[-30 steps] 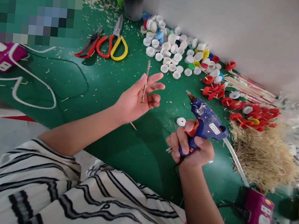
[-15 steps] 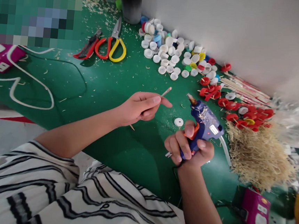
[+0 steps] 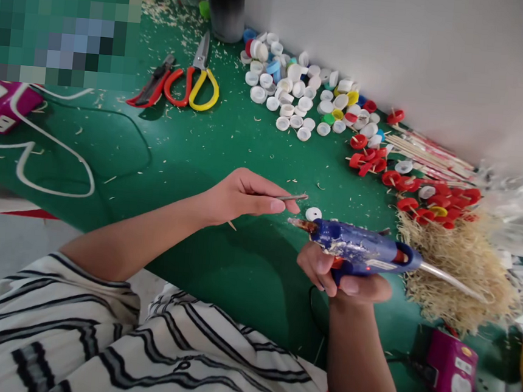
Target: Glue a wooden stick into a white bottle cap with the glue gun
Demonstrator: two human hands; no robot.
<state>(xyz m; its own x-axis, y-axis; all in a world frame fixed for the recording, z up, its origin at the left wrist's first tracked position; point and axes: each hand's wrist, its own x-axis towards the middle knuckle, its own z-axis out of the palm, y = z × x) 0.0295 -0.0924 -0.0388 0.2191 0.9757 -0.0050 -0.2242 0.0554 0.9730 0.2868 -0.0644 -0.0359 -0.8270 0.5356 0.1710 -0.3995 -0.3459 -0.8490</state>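
My left hand [image 3: 255, 196] pinches a thin stick [image 3: 291, 197] between thumb and fingers, its tip pointing right. Wrapped round the handle of a blue glue gun [image 3: 353, 243] is my right hand [image 3: 341, 276]. The gun's nozzle points left, just below the stick's tip and apart from it. A clear glue stick [image 3: 453, 280] sticks out of the gun's back end. Just above the nozzle, a white bottle cap [image 3: 313, 214] with a small centre hole lies on the green table [image 3: 218, 277].
Many loose bottle caps [image 3: 293, 89] lie along the wall. Red caps with sticks [image 3: 444, 200] sit by a heap of straw-like fibres [image 3: 456, 268]. Scissors [image 3: 199, 74] and red-handled pliers [image 3: 155, 83] lie at upper left. A purple power socket [image 3: 452, 368] stands at lower right.
My right hand has turned the glue gun so its nozzle swings down and left toward the stick. My left hand has lowered slightly and tilted the stick flatter.
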